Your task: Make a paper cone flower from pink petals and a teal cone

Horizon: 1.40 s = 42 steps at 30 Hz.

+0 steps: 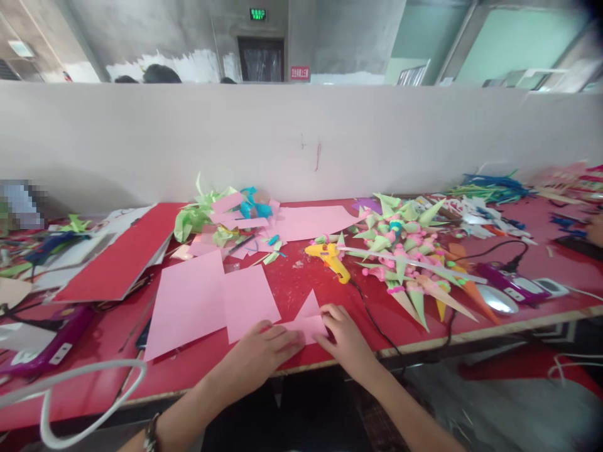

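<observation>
A small folded sheet of pink paper (309, 325) lies at the table's front edge, with a pointed flap standing out at its far side. My left hand (268, 348) is closed on its left end, fingers together and slightly smeared by motion. At the right end, my right hand (346, 336) grips the edge between thumb and curled fingers. Two larger pink sheets, one nearer (249, 302) and one further left (188, 304), lie beside my left hand. Beyond my right hand rests a yellow glue gun (332, 258) with a long glue stick in its back.
Green and pink paper cones (409, 257) are heaped at the right. Paper scraps (235, 220) pile up at the back. A red board (127, 251) lies left, near a purple power strip (51, 345); another power strip (513, 284) sits right. A white partition (282, 144) stands behind the table.
</observation>
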Each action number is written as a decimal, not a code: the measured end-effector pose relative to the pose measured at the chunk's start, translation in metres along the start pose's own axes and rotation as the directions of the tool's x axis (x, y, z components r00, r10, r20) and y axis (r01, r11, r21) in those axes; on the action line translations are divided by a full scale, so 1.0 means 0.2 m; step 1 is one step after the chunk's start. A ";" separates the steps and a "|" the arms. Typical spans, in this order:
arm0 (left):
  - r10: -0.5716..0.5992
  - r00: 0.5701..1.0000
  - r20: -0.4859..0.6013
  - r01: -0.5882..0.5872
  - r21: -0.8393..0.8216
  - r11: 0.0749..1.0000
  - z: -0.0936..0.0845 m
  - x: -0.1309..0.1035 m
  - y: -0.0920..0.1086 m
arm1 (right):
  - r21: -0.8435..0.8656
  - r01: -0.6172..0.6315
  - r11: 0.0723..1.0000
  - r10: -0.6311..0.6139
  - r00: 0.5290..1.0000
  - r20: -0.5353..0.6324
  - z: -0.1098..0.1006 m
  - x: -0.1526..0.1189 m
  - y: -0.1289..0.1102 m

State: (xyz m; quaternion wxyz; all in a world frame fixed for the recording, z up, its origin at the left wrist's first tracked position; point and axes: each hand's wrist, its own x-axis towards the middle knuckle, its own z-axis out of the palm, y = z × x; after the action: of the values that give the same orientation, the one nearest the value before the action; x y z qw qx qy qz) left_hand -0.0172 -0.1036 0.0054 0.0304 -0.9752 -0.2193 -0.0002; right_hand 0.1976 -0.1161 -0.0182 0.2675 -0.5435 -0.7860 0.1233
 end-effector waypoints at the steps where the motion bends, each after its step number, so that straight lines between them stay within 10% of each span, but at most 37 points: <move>1: -0.007 1.000 0.004 0.007 -0.003 1.000 0.01 -0.02 -0.01 | 0.004 -0.001 1.000 0.001 1.000 0.002 0.00 0.00 0.00; 8: -0.112 0.994 -0.014 0.112 -0.014 0.994 0.02 -0.17 -0.03 | -0.059 -0.009 0.998 0.006 0.999 -0.044 0.03 -0.04 0.01; 16: -0.132 0.990 -0.052 0.122 -0.165 0.979 0.00 -0.16 -0.05 | -0.322 0.433 0.842 -0.364 0.896 0.254 0.03 -0.06 -0.06; 30: -0.093 0.993 0.067 0.105 -0.206 0.973 -0.10 -0.14 -0.06 | -0.483 0.336 0.808 -0.296 0.942 0.161 -0.08 -0.20 0.06; 42: -0.122 0.992 -0.041 0.109 -0.229 0.967 -0.08 -0.15 -0.04 | -0.398 0.257 0.881 -0.211 0.965 0.156 -0.17 -0.18 0.03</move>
State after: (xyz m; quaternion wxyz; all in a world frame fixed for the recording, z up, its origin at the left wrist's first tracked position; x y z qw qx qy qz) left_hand -0.0469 -0.1094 0.0213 -0.0748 -0.9575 -0.2733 -0.0535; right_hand 0.2313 -0.1498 -0.0041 0.1160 -0.4814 -0.8673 -0.0506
